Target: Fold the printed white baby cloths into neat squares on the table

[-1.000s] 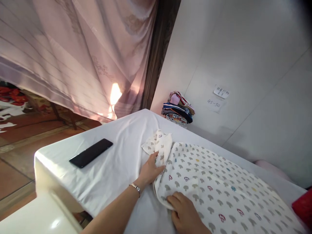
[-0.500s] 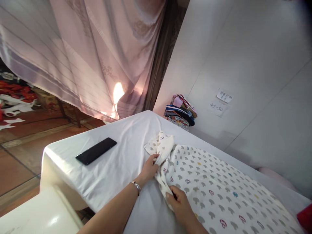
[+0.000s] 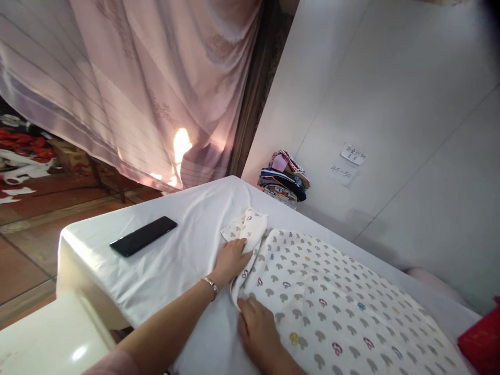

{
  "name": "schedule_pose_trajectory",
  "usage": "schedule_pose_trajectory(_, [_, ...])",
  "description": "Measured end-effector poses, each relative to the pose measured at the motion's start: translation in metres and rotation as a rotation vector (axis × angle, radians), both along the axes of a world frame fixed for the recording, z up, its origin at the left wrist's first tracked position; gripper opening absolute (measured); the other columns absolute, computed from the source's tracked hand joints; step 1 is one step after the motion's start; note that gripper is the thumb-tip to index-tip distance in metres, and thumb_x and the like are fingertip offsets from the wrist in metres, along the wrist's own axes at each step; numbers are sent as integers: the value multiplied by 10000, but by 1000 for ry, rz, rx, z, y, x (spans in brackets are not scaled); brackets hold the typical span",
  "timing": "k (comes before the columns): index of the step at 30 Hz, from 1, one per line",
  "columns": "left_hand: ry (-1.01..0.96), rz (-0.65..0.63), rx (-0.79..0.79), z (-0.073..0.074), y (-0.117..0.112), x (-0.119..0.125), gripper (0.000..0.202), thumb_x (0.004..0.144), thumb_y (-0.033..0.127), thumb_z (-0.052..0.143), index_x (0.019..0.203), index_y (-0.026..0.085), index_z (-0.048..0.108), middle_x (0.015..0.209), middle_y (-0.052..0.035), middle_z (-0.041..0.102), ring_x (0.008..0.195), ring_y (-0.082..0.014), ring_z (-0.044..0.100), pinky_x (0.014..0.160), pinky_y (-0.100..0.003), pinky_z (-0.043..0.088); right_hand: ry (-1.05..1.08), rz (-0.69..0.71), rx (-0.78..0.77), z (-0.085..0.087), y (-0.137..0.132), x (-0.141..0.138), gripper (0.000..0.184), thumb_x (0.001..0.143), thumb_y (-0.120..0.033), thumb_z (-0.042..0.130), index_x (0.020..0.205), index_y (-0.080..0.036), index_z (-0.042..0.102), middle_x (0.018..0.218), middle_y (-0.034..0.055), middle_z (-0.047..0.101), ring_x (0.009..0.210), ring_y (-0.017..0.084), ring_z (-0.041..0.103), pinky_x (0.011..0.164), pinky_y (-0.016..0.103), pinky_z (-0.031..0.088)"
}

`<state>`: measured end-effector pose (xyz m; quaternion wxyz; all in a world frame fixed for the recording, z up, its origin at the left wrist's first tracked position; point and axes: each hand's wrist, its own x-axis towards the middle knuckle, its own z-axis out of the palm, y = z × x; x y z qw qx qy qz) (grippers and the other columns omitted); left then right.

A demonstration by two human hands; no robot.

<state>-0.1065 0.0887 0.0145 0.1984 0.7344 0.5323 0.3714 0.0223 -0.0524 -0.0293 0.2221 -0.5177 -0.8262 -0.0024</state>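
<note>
A white garment printed with small grey and coloured mushrooms (image 3: 332, 307) lies spread on a table covered with a white cloth (image 3: 183, 260). Its sleeve (image 3: 248, 229) is folded up at the left end. My left hand (image 3: 230, 259), with a thin bracelet at the wrist, lies on the cloth at the base of that sleeve, fingers stretched out and pressing the fabric. My right hand (image 3: 258, 330) lies flat on the near left edge of the garment, fingers together and extended.
A black phone (image 3: 144, 236) lies on the table's left part. A stack of folded clothes (image 3: 284, 178) stands at the far corner against the white wall, below two paper notes (image 3: 347, 162). Pink curtains (image 3: 148, 94) hang behind; something red (image 3: 482, 338) sits at the right edge.
Both hands went from pinching the garment's edge to lying flat on it. The sleeve's fold is now pressed down. The camera view shifted slightly.
</note>
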Motion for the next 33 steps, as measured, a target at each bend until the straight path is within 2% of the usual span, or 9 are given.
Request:
schedule_pose_trajectory(4, [-383,74,-188,11,21,20,139,556,198,691,655,179,596,809,-65,644,974,-295,558,955,-451,321,-74,-31,-27,-3,-1,-1,431,764,-109,424,1170,-228,504,989,70,618,893,228,598,720,332,500])
schedule_pose_trajectory(7, [-569,163,-213,11,35,18,56,610,199,625,657,185,598,750,-37,641,877,-252,585,881,-403,393,-66,-45,22,-11,-1,1,415,781,-115,417,1175,-221,489,1001,76,629,904,228,605,724,335,504])
schedule_pose_trajectory(10, [-774,319,-221,5,42,-7,125,695,269,539,773,194,601,706,-3,613,765,-205,585,756,-341,453,-34,-32,113,-18,1,3,397,820,-143,400,1208,-192,466,1075,108,623,978,240,596,768,350,502])
schedule_pose_trajectory(13, [-1002,467,-246,1,41,-46,157,701,306,526,805,193,556,606,26,554,624,-169,569,625,-298,468,-18,-12,81,-14,1,2,360,837,-152,384,1175,-199,494,1002,92,639,910,231,616,735,346,509])
schedule_pose_trajectory(16, [-1212,503,-245,3,39,-75,174,678,314,558,804,197,530,569,43,535,548,-140,561,564,-268,470,-2,-1,40,-7,1,1,340,834,-136,369,1126,-211,525,910,68,642,832,218,623,689,334,512])
schedule_pose_trajectory(18, [-1315,491,-227,5,39,-85,183,655,303,587,790,193,532,571,47,538,534,-127,559,555,-256,473,8,-1,61,-6,0,1,349,827,-130,370,1126,-214,529,929,73,641,836,217,622,679,326,511])
schedule_pose_trajectory(25, [-1428,450,-193,2,57,-94,255,613,262,652,838,163,583,634,27,609,554,-116,577,586,-248,485,39,33,159,-11,1,7,338,844,-145,376,1147,-194,520,981,85,640,876,216,616,720,319,500])
schedule_pose_trajectory(29, [-1379,454,-255,-3,62,-97,260,612,290,653,821,143,603,593,7,600,544,-143,579,582,-283,478,25,67,57,-5,1,6,317,826,-120,362,1074,-197,544,848,55,630,759,197,608,652,298,478])
schedule_pose_trajectory(33, [-1264,525,-214,-6,57,-98,283,626,343,629,833,149,631,655,4,622,590,-144,562,581,-264,437,-37,73,-87,11,1,5,318,781,-108,418,1038,-221,567,851,41,629,756,182,603,641,264,442])
